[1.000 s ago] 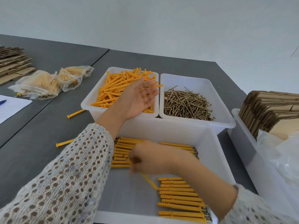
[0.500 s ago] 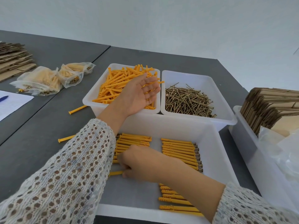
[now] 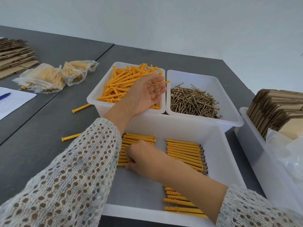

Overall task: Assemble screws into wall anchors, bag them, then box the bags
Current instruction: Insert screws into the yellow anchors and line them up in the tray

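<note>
My left hand (image 3: 144,94) hovers palm-up with fingers apart over a white bin (image 3: 92,95) of loose orange wall anchors (image 3: 121,82); nothing lies in it. Beside it stands a white bin (image 3: 205,77) of brass screws (image 3: 193,102). In the near white bin (image 3: 180,126), my right hand (image 3: 139,156) has its fingers curled onto the lowest assembled anchor (image 3: 121,164) of the left row (image 3: 139,138). Two more rows of assembled anchors lie to the right (image 3: 185,154) and near the front edge (image 3: 178,202).
Filled clear bags (image 3: 49,77) lie at the left, behind a paper sheet (image 3: 16,102) with a blue pen (image 3: 5,96). Flat cardboard (image 3: 14,54) is stacked at far left. Two loose anchors (image 3: 81,107) (image 3: 71,137) lie on the grey table. A right-hand bin (image 3: 242,112) holds flat cartons (image 3: 275,108) and plastic (image 3: 287,153).
My right hand has slid an assembled anchor leftward across the near bin and now holds it against the bottom of the left row. My left hand has stayed over the anchor bin.
</note>
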A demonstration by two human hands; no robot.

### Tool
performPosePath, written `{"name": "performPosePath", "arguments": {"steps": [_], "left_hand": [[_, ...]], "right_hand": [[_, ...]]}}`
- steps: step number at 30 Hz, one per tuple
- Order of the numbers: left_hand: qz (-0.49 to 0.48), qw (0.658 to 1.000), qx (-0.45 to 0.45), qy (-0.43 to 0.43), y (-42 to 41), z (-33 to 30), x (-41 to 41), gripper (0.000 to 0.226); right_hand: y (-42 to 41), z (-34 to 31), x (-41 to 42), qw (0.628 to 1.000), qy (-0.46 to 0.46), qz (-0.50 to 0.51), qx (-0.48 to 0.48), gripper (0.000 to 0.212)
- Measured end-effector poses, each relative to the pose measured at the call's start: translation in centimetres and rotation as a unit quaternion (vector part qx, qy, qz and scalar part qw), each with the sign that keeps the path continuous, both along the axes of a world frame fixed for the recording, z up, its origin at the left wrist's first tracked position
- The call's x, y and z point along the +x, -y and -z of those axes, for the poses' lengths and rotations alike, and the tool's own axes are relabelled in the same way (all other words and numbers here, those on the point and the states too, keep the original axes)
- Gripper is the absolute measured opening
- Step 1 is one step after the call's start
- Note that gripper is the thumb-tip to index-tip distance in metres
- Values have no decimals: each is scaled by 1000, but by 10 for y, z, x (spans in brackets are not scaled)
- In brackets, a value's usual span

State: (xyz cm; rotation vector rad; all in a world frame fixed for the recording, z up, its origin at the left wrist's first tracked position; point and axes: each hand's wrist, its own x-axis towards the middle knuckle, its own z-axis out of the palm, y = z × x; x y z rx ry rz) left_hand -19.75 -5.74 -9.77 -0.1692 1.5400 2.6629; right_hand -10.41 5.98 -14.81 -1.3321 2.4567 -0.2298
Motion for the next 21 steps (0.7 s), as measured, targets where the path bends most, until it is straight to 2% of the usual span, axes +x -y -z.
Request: {"name": "performPosePath", "arguments": {"steps": [7, 9, 12, 14, 17, 19, 21], "left_hand": [[-4, 1000, -24, -17, -4, -2, 1, 24], [-29, 997, -66, -40, -8, -1, 1, 21], [-86, 974, -189, -93, -11, 2, 2, 23], [-149, 927, -316, -133, -8, 6, 4, 27], [-198, 801, -530, -194, -2, 14, 7, 24], [-187, 723, -643, -169, 2, 18, 10, 21], [-159, 671, -713, -126, 3, 21, 11, 23]], "right_hand": [[-1, 0, -1, 1000, 20, 11, -16, 15], [-1, 0, -1, 999, 27, 11, -20, 14], [-2, -9, -4, 999, 14, 6, -31, 16], [-6, -21, -11, 998, -16, 15, -66, 17], [-24, -45, -25, 978, -6, 74, -197, 19], [-39, -61, -38, 934, 1, 137, -331, 24], [-54, -71, -58, 863, -22, 221, -455, 27]]}}
